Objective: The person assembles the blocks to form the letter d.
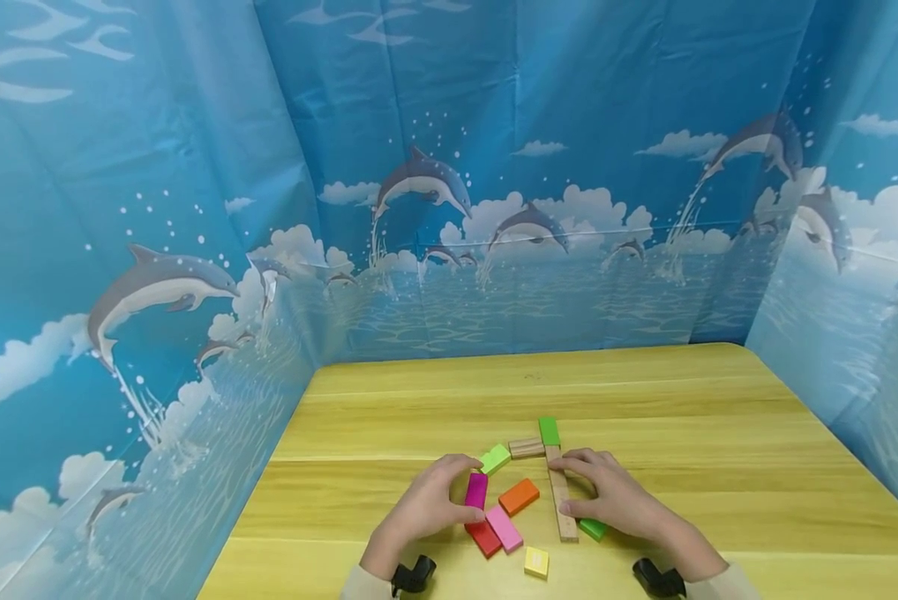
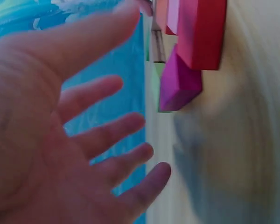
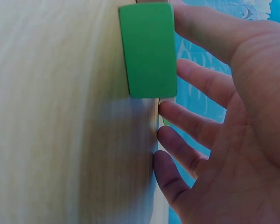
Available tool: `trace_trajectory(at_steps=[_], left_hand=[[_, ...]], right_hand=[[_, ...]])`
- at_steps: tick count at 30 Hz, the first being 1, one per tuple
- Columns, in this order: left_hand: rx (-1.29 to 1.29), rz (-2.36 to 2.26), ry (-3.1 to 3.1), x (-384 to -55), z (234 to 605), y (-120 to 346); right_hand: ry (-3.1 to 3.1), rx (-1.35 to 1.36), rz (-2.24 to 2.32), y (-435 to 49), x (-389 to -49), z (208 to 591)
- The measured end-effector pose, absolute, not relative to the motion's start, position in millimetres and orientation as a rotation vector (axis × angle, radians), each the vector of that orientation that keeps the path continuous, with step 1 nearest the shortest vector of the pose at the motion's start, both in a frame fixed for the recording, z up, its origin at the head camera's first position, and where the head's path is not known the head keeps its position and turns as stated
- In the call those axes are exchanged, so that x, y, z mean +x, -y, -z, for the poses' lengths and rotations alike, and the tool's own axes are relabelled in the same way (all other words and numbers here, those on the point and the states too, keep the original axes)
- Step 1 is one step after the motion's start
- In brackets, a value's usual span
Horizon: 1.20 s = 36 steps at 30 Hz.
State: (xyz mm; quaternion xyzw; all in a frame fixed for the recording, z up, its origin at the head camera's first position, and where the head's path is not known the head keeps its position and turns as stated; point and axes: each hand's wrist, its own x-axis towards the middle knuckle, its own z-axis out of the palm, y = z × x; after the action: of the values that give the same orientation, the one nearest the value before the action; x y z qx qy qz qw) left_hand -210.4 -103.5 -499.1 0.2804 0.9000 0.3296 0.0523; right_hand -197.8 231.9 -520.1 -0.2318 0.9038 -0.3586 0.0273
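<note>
My left hand hovers around the left side of a magenta block, its thumb near a red block. In the left wrist view its fingers are spread and loosely bent, with nothing between them. My right hand is beside a line of bare wooden blocks, thumb and fingertips right at its right edge. Partly under that hand lies a green block, which the right wrist view shows close by the thumb. Another green block lies at the line's far end.
Between the hands lie an orange block and a pink block. A yellow block is nearest the front. Farther back are a light green block and a wooden block. Dolphin-printed curtains surround the wooden table.
</note>
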Motion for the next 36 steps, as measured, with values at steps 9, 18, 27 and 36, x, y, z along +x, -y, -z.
trace_trajectory(at_steps=[9, 18, 27, 36], left_hand=[[0.907, -0.995, -2.530, -220.8, 512.9, 110.8], [0.876, -1.090, -2.456, -223.0, 517.2, 111.5], [0.885, -1.035, -2.481, -220.0, 518.4, 114.3], [0.856, -1.021, -2.493, -217.1, 519.4, 112.4]], right_hand=[[-2.801, -0.722, 1.099, -229.4, -198.7, 520.0], [-3.025, -0.656, 1.183, -211.9, -193.5, 515.1], [-2.913, -0.756, 1.202, -181.6, -178.6, 510.4], [-2.836, -0.910, 1.117, -156.3, -166.7, 511.8]])
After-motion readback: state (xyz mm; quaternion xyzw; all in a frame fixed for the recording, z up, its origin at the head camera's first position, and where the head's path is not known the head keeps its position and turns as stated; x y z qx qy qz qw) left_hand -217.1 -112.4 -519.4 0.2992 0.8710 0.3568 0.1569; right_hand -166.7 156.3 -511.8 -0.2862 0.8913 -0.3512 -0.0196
